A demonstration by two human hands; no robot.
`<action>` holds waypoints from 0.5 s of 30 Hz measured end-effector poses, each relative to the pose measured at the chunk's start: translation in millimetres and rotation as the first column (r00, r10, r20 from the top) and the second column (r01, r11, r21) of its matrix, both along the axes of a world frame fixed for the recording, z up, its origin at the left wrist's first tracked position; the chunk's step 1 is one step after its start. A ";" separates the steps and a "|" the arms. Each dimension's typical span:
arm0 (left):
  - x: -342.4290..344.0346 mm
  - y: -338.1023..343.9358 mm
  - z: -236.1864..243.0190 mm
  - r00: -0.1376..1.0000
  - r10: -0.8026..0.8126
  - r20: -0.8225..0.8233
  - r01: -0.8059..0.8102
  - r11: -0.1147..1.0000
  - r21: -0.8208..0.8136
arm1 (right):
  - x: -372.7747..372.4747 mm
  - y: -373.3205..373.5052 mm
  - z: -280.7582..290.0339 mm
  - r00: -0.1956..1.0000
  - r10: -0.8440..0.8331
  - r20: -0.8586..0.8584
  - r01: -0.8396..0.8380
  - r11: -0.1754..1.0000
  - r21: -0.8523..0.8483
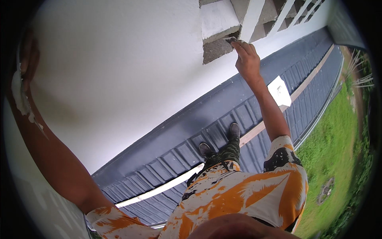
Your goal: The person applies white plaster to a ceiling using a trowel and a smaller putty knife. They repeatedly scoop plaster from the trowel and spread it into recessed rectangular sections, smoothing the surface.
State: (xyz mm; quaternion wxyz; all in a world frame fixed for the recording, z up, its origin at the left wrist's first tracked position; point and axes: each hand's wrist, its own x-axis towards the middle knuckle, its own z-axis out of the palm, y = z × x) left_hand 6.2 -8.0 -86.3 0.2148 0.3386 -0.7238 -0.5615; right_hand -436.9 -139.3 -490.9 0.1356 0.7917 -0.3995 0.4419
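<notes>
Soft, even daylight is seen throughout, with no harsh glare. The white wall [119, 71] is rendered bright, faintly shaded toward the left. Straight edges are bent strongly by the fisheye lens, and a black vignette rings the frame. The near forearm at the left rim is blurred

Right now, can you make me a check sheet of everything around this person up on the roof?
Surface: dark grey tiled roof below a white wall; both shoes stand on it.
Job's things: small scraper-like tool pressed to a bare grey block on the wall.
Clutter: white flat piece lying on the roof.
Hands: right hand fingers closed on the tool; left hand raised at the edge, holding white paste.
Cables: nothing seen.
Surroundings: green grass far below to the right.
</notes>
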 end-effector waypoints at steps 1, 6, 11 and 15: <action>13.9 -14.0 14.3 0.978 -0.193 0.084 0.175 0.968 0.180 | 2.9 -1.3 2.1 0.998 0.009 0.054 -0.008 1.000 -0.027; 56.8 -21.8 4.9 0.939 -0.336 -0.071 0.343 0.929 0.138 | 28.0 -47.7 46.3 0.977 0.015 0.215 0.038 0.970 -0.242; 16.4 18.9 -21.6 0.979 -0.048 -0.200 -0.003 0.970 -0.245 | 48.0 -74.5 66.6 0.989 -0.113 0.090 0.129 0.972 -0.196; 9.6 27.7 -20.8 0.972 0.032 -0.234 -0.082 0.974 -0.211 | 29.3 -21.2 30.3 0.997 -0.004 0.081 0.013 0.995 -0.102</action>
